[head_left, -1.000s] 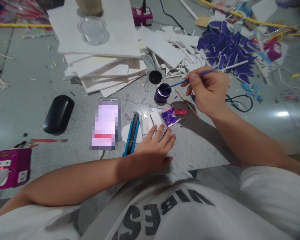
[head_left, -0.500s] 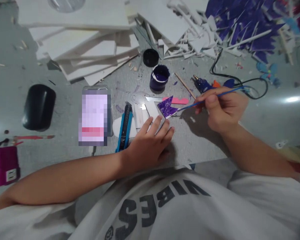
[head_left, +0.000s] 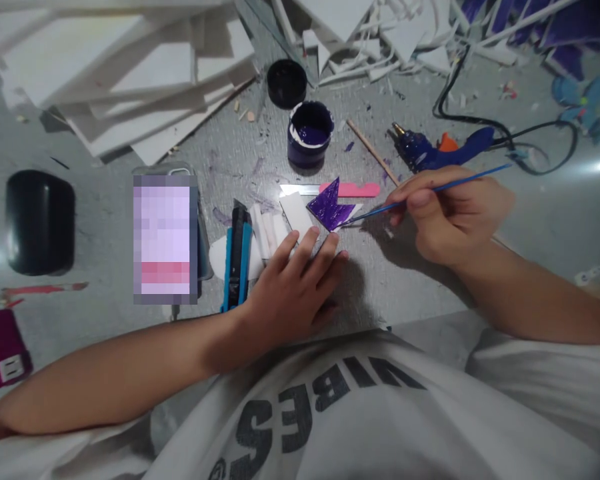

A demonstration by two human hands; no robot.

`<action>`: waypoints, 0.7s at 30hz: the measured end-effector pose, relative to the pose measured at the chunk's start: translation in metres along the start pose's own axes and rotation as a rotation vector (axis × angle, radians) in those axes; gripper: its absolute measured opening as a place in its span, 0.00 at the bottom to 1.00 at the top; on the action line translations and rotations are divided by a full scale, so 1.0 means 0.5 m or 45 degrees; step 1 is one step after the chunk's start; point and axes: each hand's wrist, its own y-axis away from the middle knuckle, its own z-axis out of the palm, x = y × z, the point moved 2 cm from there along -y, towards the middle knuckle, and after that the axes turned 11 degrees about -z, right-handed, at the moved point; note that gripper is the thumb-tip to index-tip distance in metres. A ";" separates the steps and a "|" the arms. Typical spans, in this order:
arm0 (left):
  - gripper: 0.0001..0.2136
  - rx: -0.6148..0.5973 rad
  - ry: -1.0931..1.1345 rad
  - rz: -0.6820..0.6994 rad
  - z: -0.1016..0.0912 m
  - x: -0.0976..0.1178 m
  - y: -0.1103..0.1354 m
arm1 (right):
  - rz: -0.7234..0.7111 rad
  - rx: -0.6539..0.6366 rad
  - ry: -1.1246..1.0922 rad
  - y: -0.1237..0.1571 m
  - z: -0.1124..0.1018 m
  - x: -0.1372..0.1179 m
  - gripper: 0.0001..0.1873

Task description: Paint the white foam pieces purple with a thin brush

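Note:
My right hand pinches a thin blue paintbrush, its tip touching the lower right edge of a small purple-painted foam piece. My left hand lies flat on the grey table, fingers stretched out over small white foam pieces just left of the purple piece. An open pot of purple paint stands behind the piece, with its black lid further back.
A blue utility knife and a phone lie left of my left hand, a black case further left. A blue glue gun with cable, a wooden stick, a pink strip and stacked white foam boards lie behind.
My right hand brought the brush from the paint pot down to the purple piece and now paints its edge. The view tilted down and closer; my left hand stayed put.

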 end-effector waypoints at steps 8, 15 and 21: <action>0.36 -0.003 0.029 -0.009 -0.001 0.000 0.000 | 0.042 0.009 0.190 0.007 -0.013 -0.004 0.17; 0.35 0.035 -0.030 0.025 -0.007 0.000 -0.004 | -0.018 -0.092 0.090 0.003 -0.011 -0.016 0.15; 0.35 0.016 0.017 0.009 -0.005 -0.001 -0.001 | -0.012 0.003 0.229 0.009 -0.020 -0.011 0.19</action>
